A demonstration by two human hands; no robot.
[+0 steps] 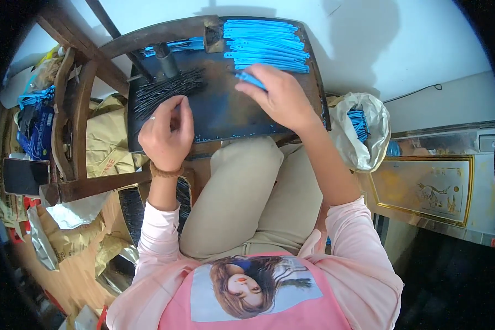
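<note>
My right hand [283,96] is closed on a short blue plastic strip [251,81], which sticks out past the fingertips above the middle of the dark board [231,118]. At the near edge of a heap of thin black rods [162,93], my left hand [168,132] has its thumb and forefinger bent together. Whatever may be between those fingertips is too small to make out. Beyond my right hand lies a stack of flat blue strips [267,44] with small holes at their ends. A few more blue strips [184,45] lie at the back left, partly behind a wooden bar.
A dark upright post [166,60] stands on the board behind the black heap. Wooden chair parts [82,121] rise at the left. To the right of the board, a white bag [377,132] holds blue pieces. Brown paper sacks [110,137] stand at the left.
</note>
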